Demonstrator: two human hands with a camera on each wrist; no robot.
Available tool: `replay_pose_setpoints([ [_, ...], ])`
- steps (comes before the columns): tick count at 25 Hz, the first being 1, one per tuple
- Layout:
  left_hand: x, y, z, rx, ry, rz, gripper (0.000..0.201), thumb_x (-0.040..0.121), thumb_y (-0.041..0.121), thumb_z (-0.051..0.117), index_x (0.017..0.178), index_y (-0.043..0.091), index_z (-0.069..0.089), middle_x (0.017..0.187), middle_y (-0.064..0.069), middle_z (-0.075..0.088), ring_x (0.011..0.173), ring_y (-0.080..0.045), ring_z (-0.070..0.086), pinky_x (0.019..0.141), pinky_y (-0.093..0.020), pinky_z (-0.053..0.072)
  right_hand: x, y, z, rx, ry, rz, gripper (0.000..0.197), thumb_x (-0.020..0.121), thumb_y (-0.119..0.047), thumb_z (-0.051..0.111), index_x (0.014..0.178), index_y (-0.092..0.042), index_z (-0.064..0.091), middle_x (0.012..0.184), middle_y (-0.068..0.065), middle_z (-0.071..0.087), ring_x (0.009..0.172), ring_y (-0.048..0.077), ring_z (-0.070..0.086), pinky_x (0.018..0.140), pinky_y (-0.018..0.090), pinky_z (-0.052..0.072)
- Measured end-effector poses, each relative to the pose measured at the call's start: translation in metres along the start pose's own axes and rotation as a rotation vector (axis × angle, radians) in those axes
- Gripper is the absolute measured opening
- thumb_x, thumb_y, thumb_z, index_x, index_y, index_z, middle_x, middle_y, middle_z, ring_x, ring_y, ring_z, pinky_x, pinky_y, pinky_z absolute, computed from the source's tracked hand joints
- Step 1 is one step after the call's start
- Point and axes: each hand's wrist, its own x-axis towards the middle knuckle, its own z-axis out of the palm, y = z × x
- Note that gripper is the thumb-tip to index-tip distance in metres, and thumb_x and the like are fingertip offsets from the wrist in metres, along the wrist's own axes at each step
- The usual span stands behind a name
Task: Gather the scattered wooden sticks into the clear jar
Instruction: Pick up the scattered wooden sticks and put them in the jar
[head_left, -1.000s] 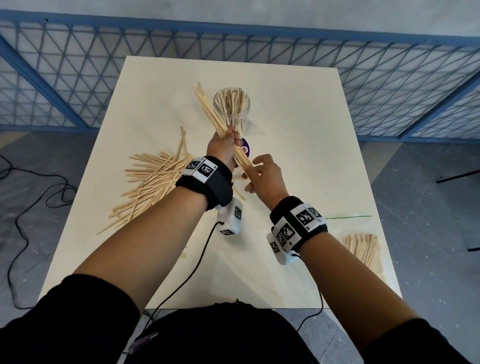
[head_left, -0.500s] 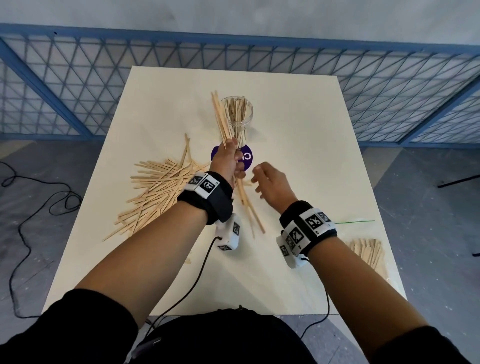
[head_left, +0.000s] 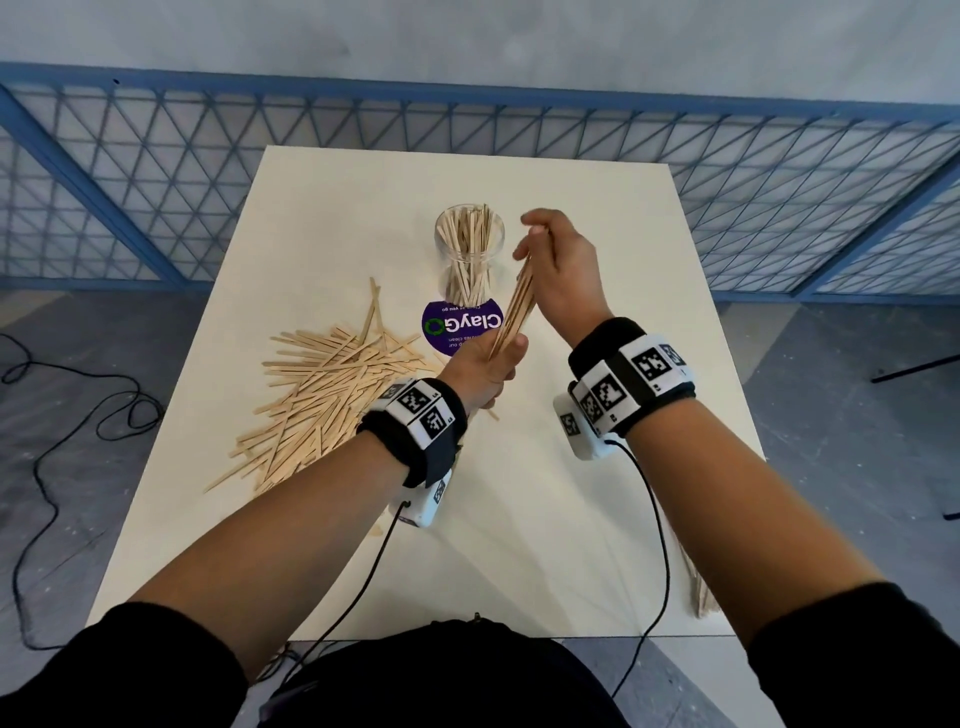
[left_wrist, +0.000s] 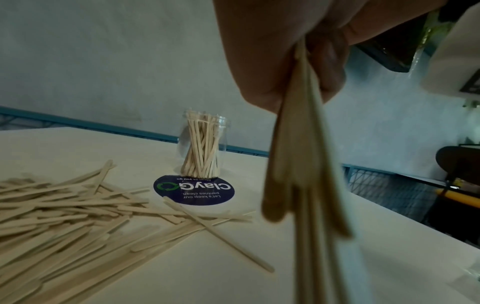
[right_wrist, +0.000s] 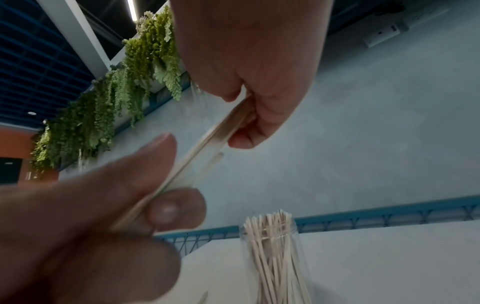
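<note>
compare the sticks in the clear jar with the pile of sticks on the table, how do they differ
The sticks in the clear jar stand nearly upright, packed together; the pile of sticks lies flat, fanned and crossing. The jar's sticks are contained behind the purple sticker; the pile sprawls loose on the table to its left. Both look like the same pale, thin wooden sticks.

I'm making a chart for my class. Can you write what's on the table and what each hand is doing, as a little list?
jar: clear jar upright, partly full of sticks
bundle: bunch of sticks held beside the jar
left hand: left hand grips the bundle's lower end
right hand: right hand pinches its upper end
pile: loose sticks left of the jar
sticker: purple ClayGo sticker
</note>
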Motion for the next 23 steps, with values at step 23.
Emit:
replay_pose_setpoints([
  [23, 0.013, 0.012, 0.005, 0.15, -0.025, 0.109, 0.04, 0.099, 0.032, 0.036, 0.063, 0.015, 0.036, 0.055, -0.003, 0.038, 0.028, 0.0, 0.035, 0.035, -0.013, 0.031, -0.016, -0.008, 0.0, -0.072, -0.109, 0.103, 0.028, 0.087, 0.0, 0.039, 0.094, 0.001, 0.066, 0.073, 0.0, 0.061, 0.064, 0.012, 0.053, 0.059, 0.02, 0.042],
])
